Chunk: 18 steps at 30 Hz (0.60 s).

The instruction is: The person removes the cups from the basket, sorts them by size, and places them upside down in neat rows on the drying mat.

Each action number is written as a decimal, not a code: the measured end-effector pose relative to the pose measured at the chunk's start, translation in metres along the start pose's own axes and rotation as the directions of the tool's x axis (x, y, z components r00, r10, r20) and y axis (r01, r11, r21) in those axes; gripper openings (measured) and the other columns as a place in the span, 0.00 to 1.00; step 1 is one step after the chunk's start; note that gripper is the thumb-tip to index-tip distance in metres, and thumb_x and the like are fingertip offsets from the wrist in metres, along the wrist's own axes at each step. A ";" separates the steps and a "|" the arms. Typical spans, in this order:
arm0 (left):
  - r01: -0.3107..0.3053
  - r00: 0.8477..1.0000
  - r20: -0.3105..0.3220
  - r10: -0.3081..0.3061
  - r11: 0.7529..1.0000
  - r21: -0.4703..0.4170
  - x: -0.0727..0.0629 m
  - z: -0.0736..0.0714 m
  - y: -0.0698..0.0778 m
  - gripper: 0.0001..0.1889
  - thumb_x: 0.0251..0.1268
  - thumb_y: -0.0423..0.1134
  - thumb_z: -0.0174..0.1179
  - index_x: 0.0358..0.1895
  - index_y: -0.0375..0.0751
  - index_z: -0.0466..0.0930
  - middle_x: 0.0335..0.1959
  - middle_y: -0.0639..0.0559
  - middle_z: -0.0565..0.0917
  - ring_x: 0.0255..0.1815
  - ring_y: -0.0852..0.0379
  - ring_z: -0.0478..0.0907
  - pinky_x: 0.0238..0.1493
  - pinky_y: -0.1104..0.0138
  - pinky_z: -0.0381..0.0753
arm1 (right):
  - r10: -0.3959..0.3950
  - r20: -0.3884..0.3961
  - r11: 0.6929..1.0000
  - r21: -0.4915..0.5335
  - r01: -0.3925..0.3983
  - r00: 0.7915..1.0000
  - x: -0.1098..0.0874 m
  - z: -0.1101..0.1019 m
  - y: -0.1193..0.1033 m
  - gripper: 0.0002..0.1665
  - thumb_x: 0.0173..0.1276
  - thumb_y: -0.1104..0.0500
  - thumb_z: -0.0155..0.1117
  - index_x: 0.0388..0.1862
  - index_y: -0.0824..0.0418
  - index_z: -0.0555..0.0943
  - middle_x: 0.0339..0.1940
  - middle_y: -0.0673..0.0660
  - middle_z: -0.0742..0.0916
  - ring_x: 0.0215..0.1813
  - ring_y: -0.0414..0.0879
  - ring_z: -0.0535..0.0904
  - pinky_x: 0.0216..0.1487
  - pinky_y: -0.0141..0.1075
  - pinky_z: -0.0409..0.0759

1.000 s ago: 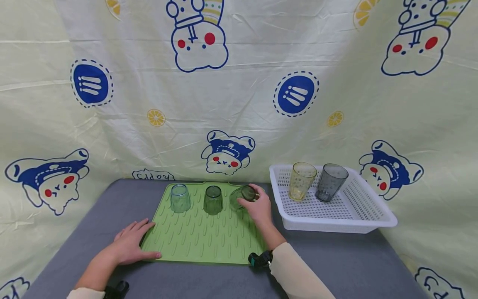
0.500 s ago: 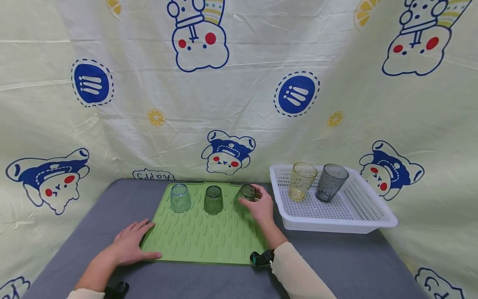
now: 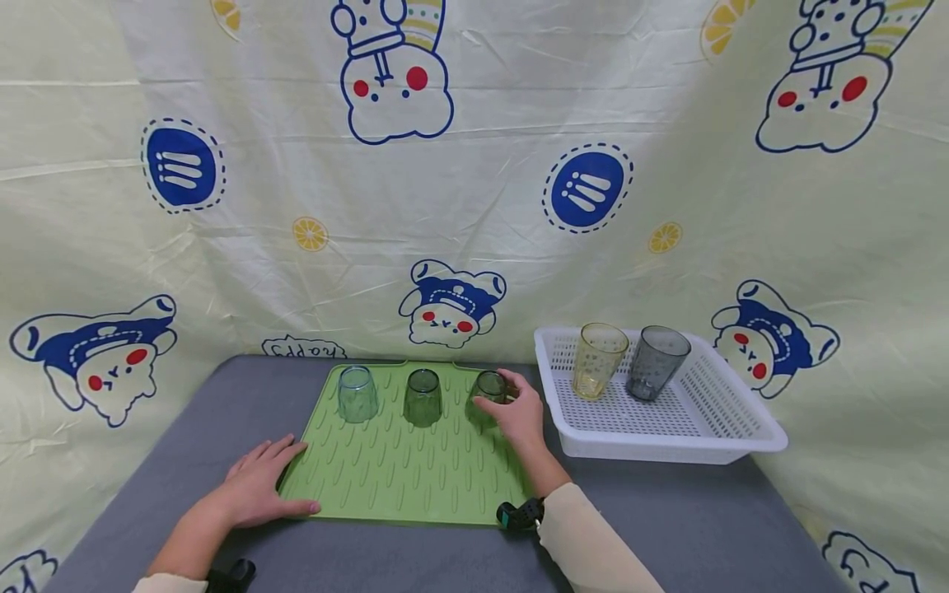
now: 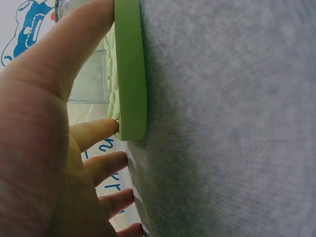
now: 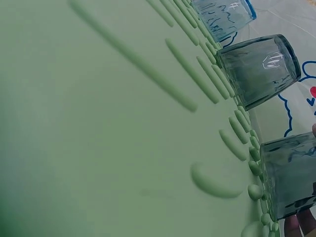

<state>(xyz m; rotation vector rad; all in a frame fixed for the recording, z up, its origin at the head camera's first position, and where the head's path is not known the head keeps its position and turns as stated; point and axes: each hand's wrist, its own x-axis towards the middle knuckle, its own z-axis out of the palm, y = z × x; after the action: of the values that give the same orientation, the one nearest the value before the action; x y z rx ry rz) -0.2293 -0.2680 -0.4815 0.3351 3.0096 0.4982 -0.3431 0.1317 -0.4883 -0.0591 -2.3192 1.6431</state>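
My right hand (image 3: pixel 523 416) holds a dark green glass (image 3: pixel 482 414) on the ribbed green drying mat (image 3: pixel 400 486), near its back right corner. That glass (image 5: pixel 290 170) stands upside down on the ribs in the right wrist view, fingertips at its side. To its left a second dark green glass (image 3: pixel 423 401) and a bluish glass (image 3: pixel 358 398) stand upside down in a row. My left hand (image 3: pixel 255 486) rests spread at the mat's left edge. In the left wrist view its thumb and index fingertip touch the mat (image 4: pixel 131 74), and the other fingers reach down to the cloth.
Right of the mat stands a white perforated basket (image 3: pixel 667 446). A yellowish glass (image 3: pixel 599 362) and a grey glass (image 3: pixel 656 366) lean inside it. Grey cloth (image 3: pixel 385 560) covers the table, and a patterned curtain (image 3: pixel 474 214) hangs behind.
The glass in my right hand has gone from tilted leftward to upright on its rim, shifting slightly right. My left hand, the other glasses and the basket have stayed put.
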 end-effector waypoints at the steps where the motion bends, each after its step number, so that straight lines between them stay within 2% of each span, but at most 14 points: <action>1: 0.001 1.000 0.001 -0.001 1.000 0.000 0.000 0.000 0.000 0.56 0.47 0.72 0.71 0.74 0.37 0.68 0.76 0.29 0.66 0.74 0.20 0.59 0.65 0.25 0.60 | -0.001 0.000 1.000 0.002 0.001 1.000 0.000 0.000 0.000 0.41 0.53 0.56 0.84 0.67 0.57 0.80 0.58 0.64 0.86 0.59 0.58 0.83 0.55 0.48 0.85; 18: -0.002 1.000 -0.005 0.002 1.000 -0.010 -0.001 0.000 0.001 0.56 0.47 0.72 0.72 0.74 0.37 0.69 0.76 0.29 0.66 0.74 0.19 0.59 0.65 0.25 0.60 | -0.010 0.009 0.999 -0.049 0.010 1.000 0.000 0.002 0.003 0.40 0.53 0.55 0.85 0.66 0.56 0.81 0.59 0.63 0.86 0.61 0.58 0.82 0.54 0.50 0.85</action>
<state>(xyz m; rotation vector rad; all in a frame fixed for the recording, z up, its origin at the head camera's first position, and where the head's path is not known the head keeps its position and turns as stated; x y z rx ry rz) -0.2279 -0.2673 -0.4807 0.3367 3.0102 0.5154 -0.3443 0.1309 -0.4915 -0.0509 -2.3628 1.5845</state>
